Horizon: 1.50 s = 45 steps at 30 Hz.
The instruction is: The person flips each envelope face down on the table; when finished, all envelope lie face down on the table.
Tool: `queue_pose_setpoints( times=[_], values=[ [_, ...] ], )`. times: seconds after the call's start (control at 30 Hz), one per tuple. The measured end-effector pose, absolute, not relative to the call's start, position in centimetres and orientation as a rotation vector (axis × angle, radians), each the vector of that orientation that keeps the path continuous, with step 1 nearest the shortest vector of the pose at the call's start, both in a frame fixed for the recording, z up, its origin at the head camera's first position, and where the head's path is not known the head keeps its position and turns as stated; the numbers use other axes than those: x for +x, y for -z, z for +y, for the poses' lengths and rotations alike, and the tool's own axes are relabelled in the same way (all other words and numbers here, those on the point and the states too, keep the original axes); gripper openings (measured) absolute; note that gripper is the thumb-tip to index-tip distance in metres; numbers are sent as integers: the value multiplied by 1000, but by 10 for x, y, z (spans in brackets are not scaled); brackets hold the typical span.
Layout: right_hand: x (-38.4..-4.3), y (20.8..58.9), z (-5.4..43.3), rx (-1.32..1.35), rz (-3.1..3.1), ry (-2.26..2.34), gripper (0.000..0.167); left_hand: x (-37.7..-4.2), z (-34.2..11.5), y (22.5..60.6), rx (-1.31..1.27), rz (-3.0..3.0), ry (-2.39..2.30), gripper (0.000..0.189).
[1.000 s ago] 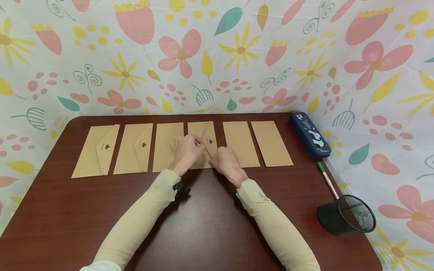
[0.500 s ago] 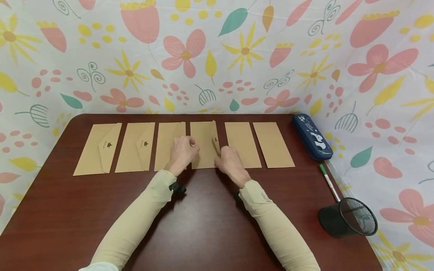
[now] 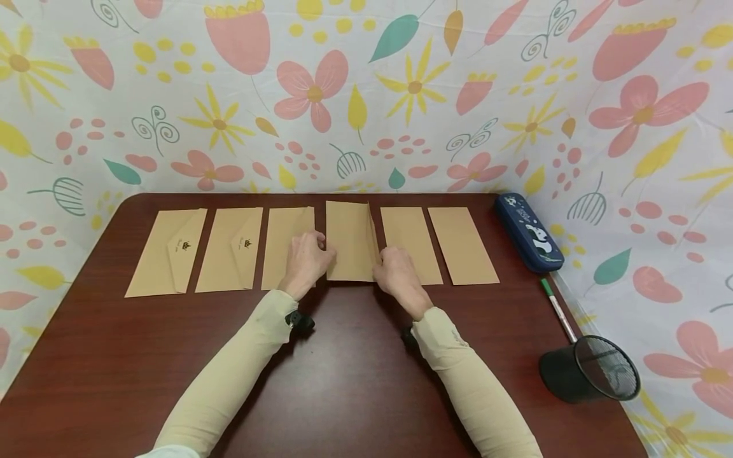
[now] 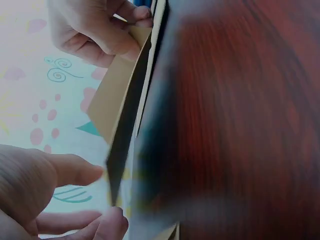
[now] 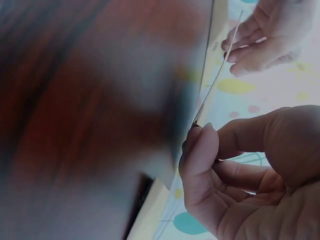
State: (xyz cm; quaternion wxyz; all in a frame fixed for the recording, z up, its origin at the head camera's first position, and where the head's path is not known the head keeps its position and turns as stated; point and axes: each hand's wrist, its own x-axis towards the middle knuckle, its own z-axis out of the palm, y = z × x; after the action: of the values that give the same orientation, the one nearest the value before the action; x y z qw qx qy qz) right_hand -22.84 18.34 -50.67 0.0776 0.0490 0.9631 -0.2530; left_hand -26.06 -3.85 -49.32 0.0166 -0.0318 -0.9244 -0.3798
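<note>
I'm at what looks like a study corner: envelopes [image 3: 349, 242] on a wood-grain surface [image 3: 343, 375], pencil case [image 3: 529, 233] and mesh cup [image 3: 555, 376] at right, flowered sheet [image 3: 366, 127] hung at far side.

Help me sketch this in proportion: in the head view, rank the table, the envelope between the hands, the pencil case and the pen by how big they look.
1. Table, by far
2. Envelope
3. Pencil case
4. Pen

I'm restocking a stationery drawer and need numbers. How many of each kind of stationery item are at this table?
Brown envelopes: 6
Pencil case: 1
Green-capped pen: 1
Black mesh pen holder: 1
Total: 9
</note>
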Motion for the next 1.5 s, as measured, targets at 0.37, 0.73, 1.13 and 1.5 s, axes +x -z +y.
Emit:
queue_pose_setpoints(
  times=[0.37,0.73,1.13,1.5],
  values=[
    [-214,486,189,137,2917,936,34,-234,-39,452,40,-2796,1957,66],
    [-197,466,186,61,2943,1036,22,-235,-40,448,132,-2601,2433,64],
    [-177,433,179,109,2857,1146,37,-233,-38,447,115,-2488,2554,48],
    [-183,441,183,246,2630,1500,51,-231,-35,447,123,-2459,2568,37]
  ],
)
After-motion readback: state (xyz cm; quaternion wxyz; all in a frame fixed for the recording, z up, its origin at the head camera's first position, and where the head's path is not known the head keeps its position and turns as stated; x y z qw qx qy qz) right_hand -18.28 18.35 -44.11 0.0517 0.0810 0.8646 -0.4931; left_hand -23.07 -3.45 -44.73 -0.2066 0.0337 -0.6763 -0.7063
